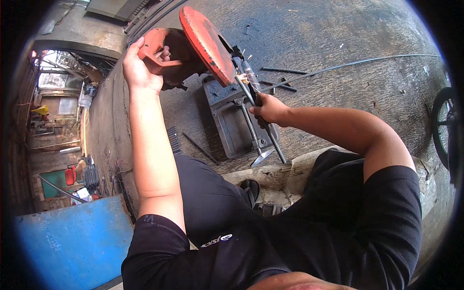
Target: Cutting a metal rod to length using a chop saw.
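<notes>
A cut-off saw with a worn red round blade guard [205,43] stands on the floor ahead of me. My left hand [140,70] is wrapped round its red handle [159,41], fingers passing through the opening. My right hand [270,108] is closed on a dark metal rod [276,147], which slants across the saw's grey base [232,130]. The rod's far end reaches the lower edge of the guard, where a small orange glow shows. The guard hides most of the blade. A vise screw [252,126] with a handle lies along the base, beside the rod.
Short dark rod pieces [285,70] lie beyond the saw, and a long thin rod [367,62] stretches to the right. More cut pieces [175,140] lie left of the base. A blue panel [72,241] is at lower left, a wheel [442,123] at far right.
</notes>
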